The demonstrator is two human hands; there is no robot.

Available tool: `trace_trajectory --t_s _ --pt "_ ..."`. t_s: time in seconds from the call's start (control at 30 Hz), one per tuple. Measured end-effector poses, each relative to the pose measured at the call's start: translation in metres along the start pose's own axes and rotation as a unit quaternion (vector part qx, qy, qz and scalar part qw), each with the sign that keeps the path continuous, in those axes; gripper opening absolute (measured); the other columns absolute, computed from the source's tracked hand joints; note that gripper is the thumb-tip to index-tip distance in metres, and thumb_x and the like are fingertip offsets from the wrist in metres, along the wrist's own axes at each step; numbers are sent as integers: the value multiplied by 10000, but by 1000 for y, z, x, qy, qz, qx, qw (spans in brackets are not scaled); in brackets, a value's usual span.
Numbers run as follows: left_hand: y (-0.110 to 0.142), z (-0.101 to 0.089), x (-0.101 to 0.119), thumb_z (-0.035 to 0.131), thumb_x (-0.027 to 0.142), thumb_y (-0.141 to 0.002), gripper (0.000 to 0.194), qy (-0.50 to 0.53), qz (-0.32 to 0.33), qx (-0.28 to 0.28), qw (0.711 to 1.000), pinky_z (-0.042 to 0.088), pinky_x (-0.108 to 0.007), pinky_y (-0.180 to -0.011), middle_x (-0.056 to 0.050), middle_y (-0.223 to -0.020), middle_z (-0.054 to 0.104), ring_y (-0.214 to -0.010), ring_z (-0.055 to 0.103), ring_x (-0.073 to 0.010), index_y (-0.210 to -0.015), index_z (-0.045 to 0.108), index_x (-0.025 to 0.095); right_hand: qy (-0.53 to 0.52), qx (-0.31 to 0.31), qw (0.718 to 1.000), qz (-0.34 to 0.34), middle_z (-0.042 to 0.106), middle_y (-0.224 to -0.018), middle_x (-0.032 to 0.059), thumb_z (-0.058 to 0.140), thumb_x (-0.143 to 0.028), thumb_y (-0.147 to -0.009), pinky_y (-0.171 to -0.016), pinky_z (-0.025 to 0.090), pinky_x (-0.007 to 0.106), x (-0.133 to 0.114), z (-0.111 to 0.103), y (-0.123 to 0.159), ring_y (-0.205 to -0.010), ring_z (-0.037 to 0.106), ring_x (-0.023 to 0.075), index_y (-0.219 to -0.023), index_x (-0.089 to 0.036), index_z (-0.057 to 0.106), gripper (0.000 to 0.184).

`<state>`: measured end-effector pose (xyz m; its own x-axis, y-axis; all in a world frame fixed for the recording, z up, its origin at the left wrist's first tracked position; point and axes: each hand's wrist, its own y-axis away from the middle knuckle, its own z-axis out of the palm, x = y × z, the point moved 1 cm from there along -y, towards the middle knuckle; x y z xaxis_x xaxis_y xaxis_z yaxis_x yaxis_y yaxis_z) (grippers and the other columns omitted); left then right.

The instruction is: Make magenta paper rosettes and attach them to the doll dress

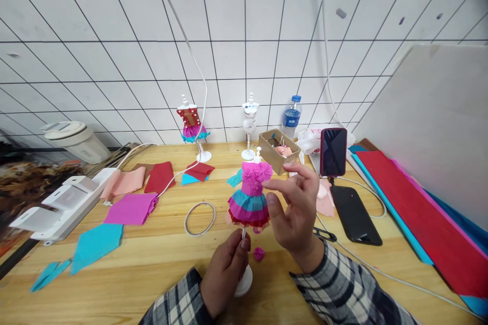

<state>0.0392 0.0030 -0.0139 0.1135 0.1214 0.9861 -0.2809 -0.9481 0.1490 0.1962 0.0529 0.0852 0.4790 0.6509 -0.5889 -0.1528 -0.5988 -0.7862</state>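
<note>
My left hand [229, 269] is closed round the thin stem of a miniature dress form, just above its round white base [244, 282]. The form wears a crepe paper dress [249, 198] with a pink bodice, pink rosettes and a layered blue, pink and red skirt. My right hand [297, 208] is beside the bodice, thumb and index finger apart, with nothing visible between them. Its index fingertip is at the edge of a rosette; whether it touches I cannot tell. A loose pink rosette [258, 254] lies on the table near the stem.
Behind stand a dressed mannequin [190, 119], a bare white mannequin [249, 122], a cardboard box [276, 162] and a water bottle [292, 117]. Paper pieces [131, 208] lie left. Scissors [325, 234], a phone [356, 213], cables and long paper sheets [419, 203] lie right.
</note>
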Motion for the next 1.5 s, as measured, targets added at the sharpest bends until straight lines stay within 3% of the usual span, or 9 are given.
trace_trajectory --t_s 0.4,0.6,0.67,0.77,0.9,1.2,1.3,1.37,1.5 --pt "-9 -9 3 468 627 -859 447 91 -21 34 995 217 -177 -396 95 -522 306 -424 256 -56 -743 399 200 26 -3 999 21 520 -1069 89 497 -233 -857 -665 480 349 7 -9 9 -855 543 197 -1091 -222 594 253" --pt "-23 -39 7 415 545 -924 352 57 71 136 987 265 -169 -417 105 -508 346 -413 309 -68 -980 446 198 68 -168 983 41 610 -883 50 541 -204 -855 -691 477 325 45 -37 71 -808 583 187 -1058 -202 577 206" --pt "-25 -43 6 395 519 -942 320 57 94 157 981 279 -170 -426 107 -509 339 -412 300 -68 -977 436 204 76 -270 957 78 628 -862 48 527 -233 -881 -699 474 318 53 -44 86 -801 597 180 -979 -205 619 137" --pt "-26 -42 1 396 508 -947 313 71 88 153 982 284 -173 -424 104 -515 336 -410 298 -64 -915 433 200 114 -380 911 110 632 -769 28 521 -267 -896 -656 450 304 55 -45 96 -724 600 167 -898 -217 674 161" --pt "-24 -37 -5 394 519 -945 333 59 77 138 986 266 -175 -421 97 -520 350 -415 312 -63 -886 440 195 136 -431 882 135 645 -773 18 527 -285 -889 -638 443 288 47 -34 100 -730 612 165 -903 -235 697 178" --pt "-22 -31 -1 395 551 -930 370 42 77 114 990 236 -175 -417 102 -498 328 -411 289 -62 -845 429 193 93 -457 864 191 628 -850 9 621 -219 -801 -661 459 275 42 -23 104 -781 602 157 -814 -229 675 56" --pt "-22 -31 -1 396 563 -924 379 39 76 105 991 241 -176 -419 101 -495 330 -408 297 -64 -839 430 195 43 -416 882 217 634 -839 9 656 -205 -788 -575 452 252 40 -24 99 -641 558 121 -773 -205 656 15" --pt "-22 -31 -1 401 568 -919 382 39 73 101 991 239 -178 -416 100 -491 332 -406 298 -66 -839 430 196 19 -347 920 180 657 -840 19 653 -193 -807 -532 441 242 35 -30 92 -616 552 115 -775 -201 650 33" --pt "-22 -31 -1 418 554 -919 369 46 67 98 992 241 -176 -417 99 -499 339 -412 300 -64 -842 436 193 35 -211 976 -28 703 -818 12 646 -91 -805 -657 485 279 12 -48 76 -735 624 137 -867 -246 671 168"
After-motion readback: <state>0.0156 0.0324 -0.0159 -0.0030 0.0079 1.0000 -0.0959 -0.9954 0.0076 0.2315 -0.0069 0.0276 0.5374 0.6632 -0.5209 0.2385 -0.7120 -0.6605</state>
